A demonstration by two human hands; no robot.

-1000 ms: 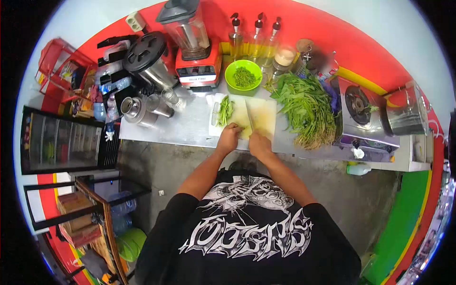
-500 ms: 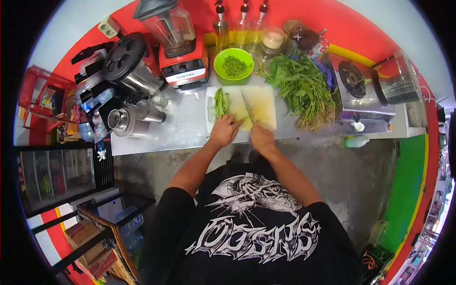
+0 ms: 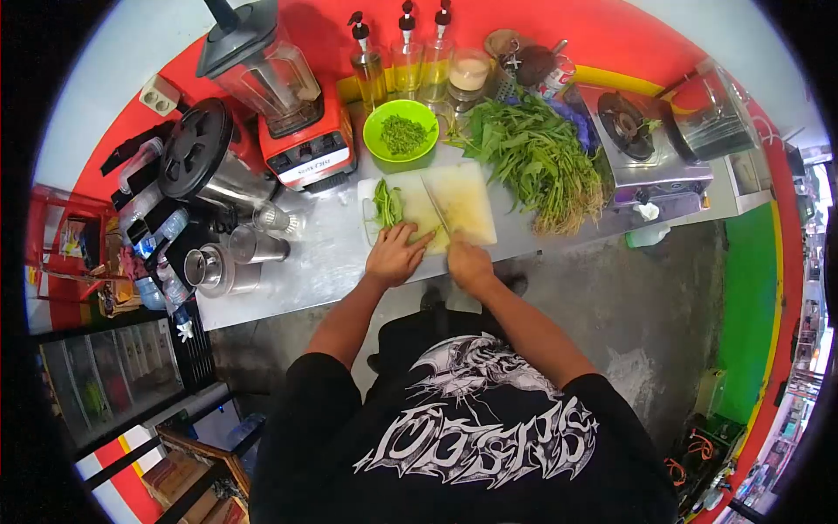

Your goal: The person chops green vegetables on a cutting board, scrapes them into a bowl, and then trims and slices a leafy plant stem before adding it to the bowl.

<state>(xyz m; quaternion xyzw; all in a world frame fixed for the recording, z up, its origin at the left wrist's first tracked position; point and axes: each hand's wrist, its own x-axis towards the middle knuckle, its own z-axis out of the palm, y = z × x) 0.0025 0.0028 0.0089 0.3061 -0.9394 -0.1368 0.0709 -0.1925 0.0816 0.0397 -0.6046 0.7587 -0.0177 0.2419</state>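
On the metal table lies a white cutting board (image 3: 470, 196). My left hand (image 3: 397, 255) rests on its near left part, fingers against the near end of a small bunch of green stems (image 3: 388, 206). Whether the fingers pinch any stems is too small to tell. My right hand (image 3: 470, 262) is wrapped round the handle of a knife (image 3: 435, 204), whose blade points away across the board. Just beyond the board sits a green bowl (image 3: 375, 131) with chopped greens (image 3: 402, 134). To the right is a large leafy bunch (image 3: 541, 153) with roots.
A red blender (image 3: 307, 157), a steel pot with black lid (image 3: 196, 150) and metal cups (image 3: 209, 269) stand left. Pump bottles (image 3: 407, 65) and a jar (image 3: 469, 74) line the back. A gas stove (image 3: 655, 175) is at the right.
The view has shifted and tilted slightly. Both hands remain at the board's near edge, with the left still by the stems and the right still on the knife.
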